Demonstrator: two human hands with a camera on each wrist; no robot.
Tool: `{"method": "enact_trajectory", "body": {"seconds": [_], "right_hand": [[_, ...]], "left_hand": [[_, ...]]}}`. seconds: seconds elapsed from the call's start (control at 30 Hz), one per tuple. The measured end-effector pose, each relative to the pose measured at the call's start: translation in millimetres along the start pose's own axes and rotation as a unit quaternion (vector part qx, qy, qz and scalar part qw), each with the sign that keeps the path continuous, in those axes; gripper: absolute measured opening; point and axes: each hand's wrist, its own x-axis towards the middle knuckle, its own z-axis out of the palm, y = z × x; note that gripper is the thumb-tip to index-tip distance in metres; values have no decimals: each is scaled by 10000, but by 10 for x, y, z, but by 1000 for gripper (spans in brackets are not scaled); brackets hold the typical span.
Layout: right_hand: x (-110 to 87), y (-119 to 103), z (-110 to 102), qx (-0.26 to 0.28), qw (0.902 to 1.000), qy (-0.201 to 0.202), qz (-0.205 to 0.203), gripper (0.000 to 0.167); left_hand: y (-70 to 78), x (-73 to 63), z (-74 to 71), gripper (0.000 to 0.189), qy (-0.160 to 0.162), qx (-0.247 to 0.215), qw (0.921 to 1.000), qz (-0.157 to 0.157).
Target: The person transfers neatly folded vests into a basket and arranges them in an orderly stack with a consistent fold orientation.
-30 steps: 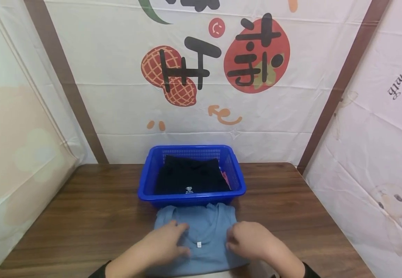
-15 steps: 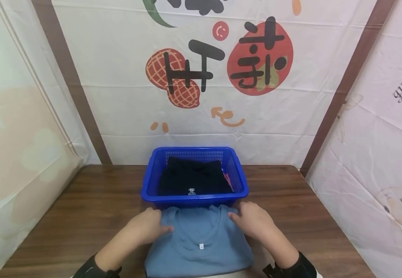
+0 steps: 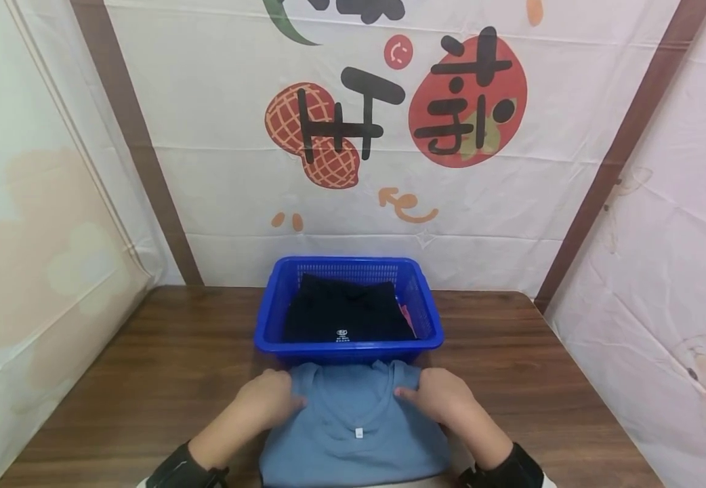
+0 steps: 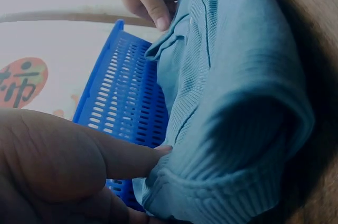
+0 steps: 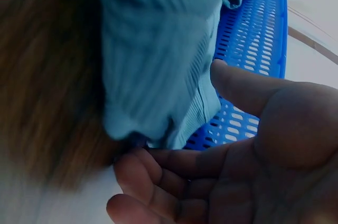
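Observation:
A folded blue ribbed shirt (image 3: 353,451) lies in front of the basket, its round neckline toward the back and a small white label below the neck. My left hand (image 3: 267,396) grips its upper left shoulder, thumb on top; the left wrist view shows the thumb pressed to the ribbed cloth (image 4: 232,108) and the other fingers partly hidden beneath. At the opposite shoulder, my right hand (image 3: 441,393) holds the edge. In the right wrist view its thumb is at the fabric's upper side, and curled fingers (image 5: 137,174) are at the lower edge.
Right behind the shirt stands a blue plastic basket (image 3: 270,298) with slotted walls. Inside are a folded black garment (image 3: 347,312) with a small white print and something pink (image 3: 408,317). The brown wooden table (image 3: 176,352) ends at printed fabric walls (image 3: 225,183).
Both hands have moved outward from the front of the shirt to its upper side edges and taken hold there. The shirt and basket stay about where they were.

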Motion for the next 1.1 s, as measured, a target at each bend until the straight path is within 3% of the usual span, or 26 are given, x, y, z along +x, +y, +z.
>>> {"method": "enact_trajectory", "body": {"seconds": [0.3,0.77,1.1], "right_hand": [[40,-97,46,-362,9981,486,-70,48],[111,-57,68,-9,9992,330,-223,39],[138,-55,97,268,9985,235,-425,34]], "left_hand": [[44,21,-17,33,-57,19,10000,74],[20,67,-28,24,-139,-255,9987,417],[-32,70,15,25,-84,-793,9954,522]]}}
